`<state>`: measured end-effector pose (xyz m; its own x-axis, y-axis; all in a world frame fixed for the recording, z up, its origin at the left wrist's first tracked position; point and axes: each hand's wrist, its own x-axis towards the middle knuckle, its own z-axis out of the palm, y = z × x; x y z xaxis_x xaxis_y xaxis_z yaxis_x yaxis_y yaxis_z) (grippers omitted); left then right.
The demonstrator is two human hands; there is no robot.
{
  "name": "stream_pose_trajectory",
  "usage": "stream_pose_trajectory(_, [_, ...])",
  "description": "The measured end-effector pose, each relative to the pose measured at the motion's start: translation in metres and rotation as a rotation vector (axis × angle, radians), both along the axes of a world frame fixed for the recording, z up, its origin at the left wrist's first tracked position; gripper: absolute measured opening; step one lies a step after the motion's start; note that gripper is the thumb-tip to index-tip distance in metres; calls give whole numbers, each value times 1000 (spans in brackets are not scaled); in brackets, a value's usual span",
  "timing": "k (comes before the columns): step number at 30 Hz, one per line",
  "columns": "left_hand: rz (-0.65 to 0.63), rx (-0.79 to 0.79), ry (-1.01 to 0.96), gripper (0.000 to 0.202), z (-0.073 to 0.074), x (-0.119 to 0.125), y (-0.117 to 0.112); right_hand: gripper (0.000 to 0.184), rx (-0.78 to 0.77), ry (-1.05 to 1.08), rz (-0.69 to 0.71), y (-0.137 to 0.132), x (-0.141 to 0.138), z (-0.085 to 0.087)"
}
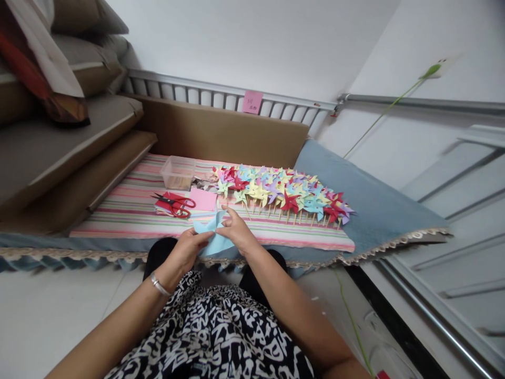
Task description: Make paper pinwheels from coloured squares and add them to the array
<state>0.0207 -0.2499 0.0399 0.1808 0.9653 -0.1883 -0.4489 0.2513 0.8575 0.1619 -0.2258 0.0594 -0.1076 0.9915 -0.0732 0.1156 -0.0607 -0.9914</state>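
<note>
A light blue paper pinwheel (218,244), its blades partly folded in, is held between my two hands over the front edge of the striped cloth. My left hand (188,250) pinches it near the middle from the left. From the right, my right hand (237,231) grips a blade with thumb and fingers. Just beyond lie red-handled scissors (177,204) on a stack of coloured paper, beside a pink paper square (203,199). Finished paper pinwheels (276,192) in several colours, on thin wooden sticks, crowd together to the right.
A clear plastic box (177,172) stands behind the scissors, with small metal pieces (203,183) next to it. Brown cushions (71,137) are stacked at the left. A brown board (224,134) leans against the radiator (189,93), which bears a pink note (252,102). A green cord (384,113) hangs at the right.
</note>
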Motion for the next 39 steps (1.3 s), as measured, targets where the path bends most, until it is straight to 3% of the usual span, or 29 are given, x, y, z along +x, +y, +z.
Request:
stream_pose_trajectory(7, [96,-5,25,32,-3,0,0,77,-55,119,-17,-1,-7,-1])
stream_pose_trajectory(11, [133,-6,55,31,-4,-3,4,69,-20,58,20,-3,-7,-2])
stream_pose_trajectory(14, [151,-9,66,31,-4,-9,9,61,177,-119,-14,-11,-2,-2])
stream_pose_trajectory(20, [185,-19,81,27,0,-24,18,34,766,-493,-29,-37,13,-6])
stream_pose_trajectory(23, [180,-21,81,25,4,-26,19,40,887,-668,16,-45,17,-13])
stream_pose_trajectory(26, [170,-23,91,24,8,-24,18,46,915,-804,35,-47,15,-19])
stream_pose_trajectory(31, [164,-17,137,21,9,-21,19,24,949,-845,-19,-42,9,-18])
stream_pose_trajectory(39, [179,9,225,25,1,-23,23,15,953,-850,-37,-45,8,-9])
